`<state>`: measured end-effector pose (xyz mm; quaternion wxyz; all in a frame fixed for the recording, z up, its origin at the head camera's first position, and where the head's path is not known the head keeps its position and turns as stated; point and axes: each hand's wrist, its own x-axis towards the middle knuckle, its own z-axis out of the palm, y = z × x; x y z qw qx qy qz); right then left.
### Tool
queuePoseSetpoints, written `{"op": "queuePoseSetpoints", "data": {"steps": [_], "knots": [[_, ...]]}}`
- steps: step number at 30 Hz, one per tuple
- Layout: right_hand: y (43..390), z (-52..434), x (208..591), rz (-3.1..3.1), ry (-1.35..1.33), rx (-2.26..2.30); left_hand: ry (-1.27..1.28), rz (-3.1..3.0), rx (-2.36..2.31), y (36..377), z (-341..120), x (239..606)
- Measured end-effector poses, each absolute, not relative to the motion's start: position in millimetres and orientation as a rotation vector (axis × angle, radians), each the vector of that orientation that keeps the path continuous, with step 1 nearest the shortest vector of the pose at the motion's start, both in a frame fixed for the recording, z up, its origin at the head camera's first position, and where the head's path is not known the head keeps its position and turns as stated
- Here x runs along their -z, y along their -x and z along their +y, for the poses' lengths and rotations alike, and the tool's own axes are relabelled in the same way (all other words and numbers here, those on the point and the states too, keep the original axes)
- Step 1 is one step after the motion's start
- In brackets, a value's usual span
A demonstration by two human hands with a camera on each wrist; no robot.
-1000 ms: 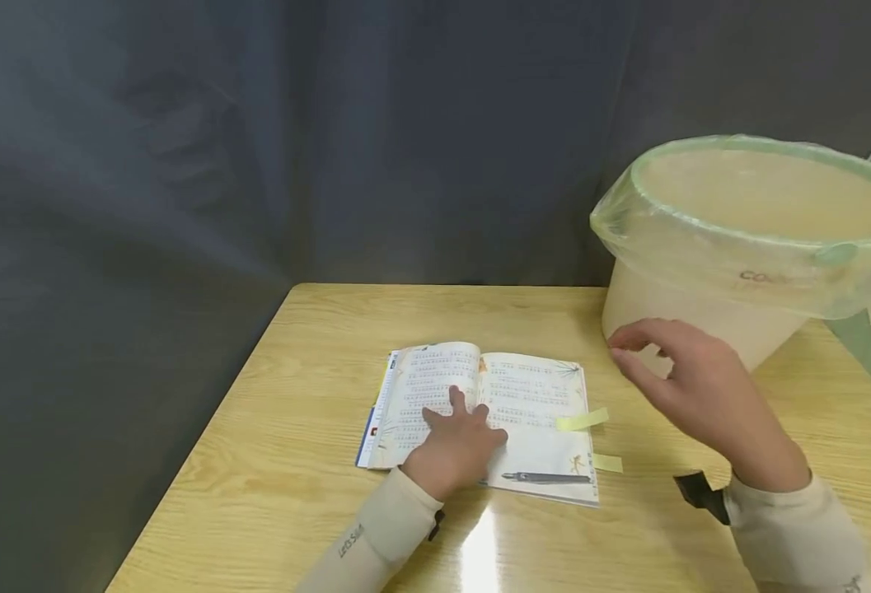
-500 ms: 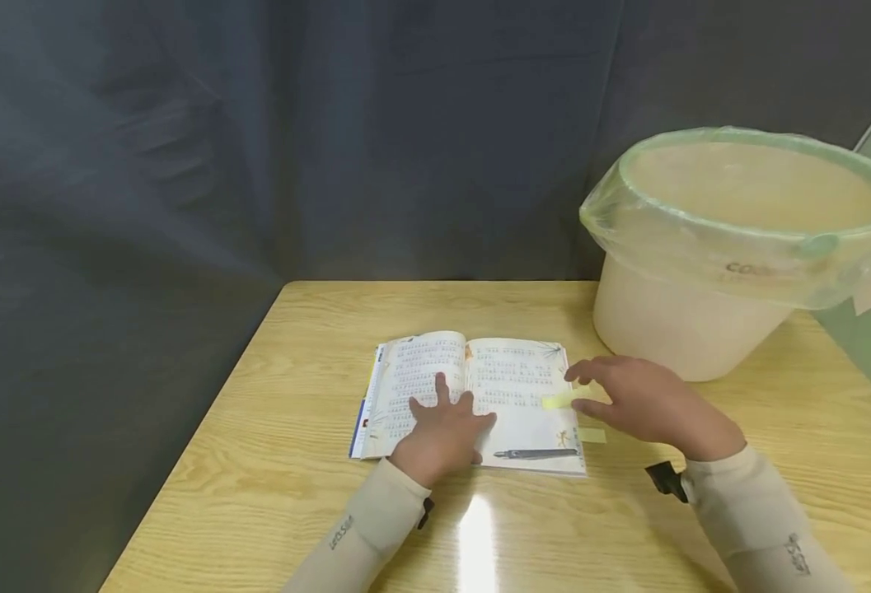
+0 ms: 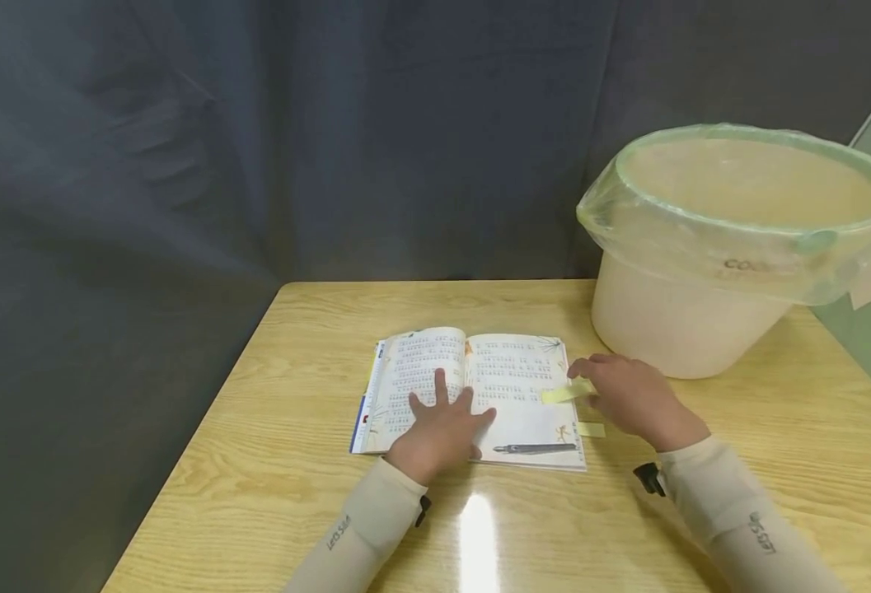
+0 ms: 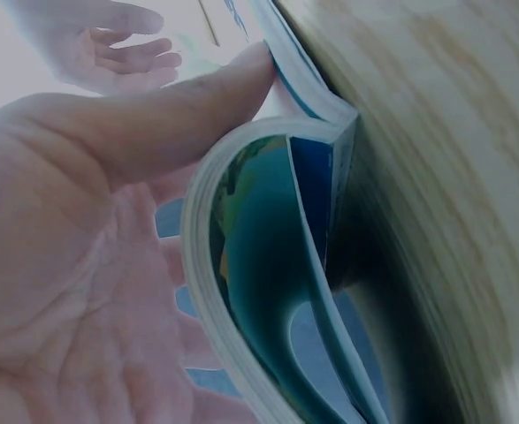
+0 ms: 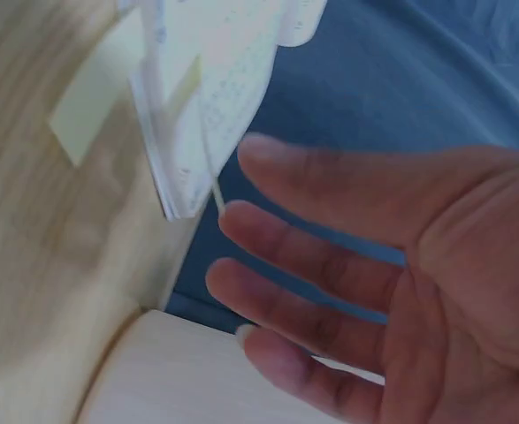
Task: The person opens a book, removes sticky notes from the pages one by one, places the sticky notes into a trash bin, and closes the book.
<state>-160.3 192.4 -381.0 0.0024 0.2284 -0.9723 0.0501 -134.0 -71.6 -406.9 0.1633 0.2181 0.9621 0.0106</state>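
Observation:
An open book (image 3: 509,362) lies on the table, with printed text on both pages. My left hand (image 3: 438,432) rests on it across the inner fold, fingers spread; in the left wrist view the thumb lies on the curved pages (image 4: 197,230). A yellow sticky note (image 3: 559,394) juts out from the right page's edge. My right hand (image 3: 631,395) is at its outer end. In the right wrist view the thumb and index finger are apart, and the note, seen edge-on, reaches the index fingertip. A second sticky note (image 3: 592,429) sticks out lower down the same edge.
A large cream bin (image 3: 650,321) with a green rim and a thin plastic liner (image 3: 702,247) stands on the table behind my right hand. A dark curtain (image 3: 435,140) hangs beyond the table (image 3: 257,461). A grey pen shape (image 3: 535,449) shows low on the right page.
My right hand has moved left and down from in front of the bin to the upper sticky note. My left hand has stayed on the book. The head view has shifted slightly.

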Motion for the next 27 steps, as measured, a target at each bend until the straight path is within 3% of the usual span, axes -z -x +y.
{"op": "queuePoseSetpoints", "data": {"steps": [17,27], "knots": [[173,192,401,-3.051,-0.642,-0.111,-0.64,2.761,0.016,133,-70,403],[177,190,406,-2.922,-0.803,-0.222,-0.643,2.763,0.064,132,-70,404]]}}
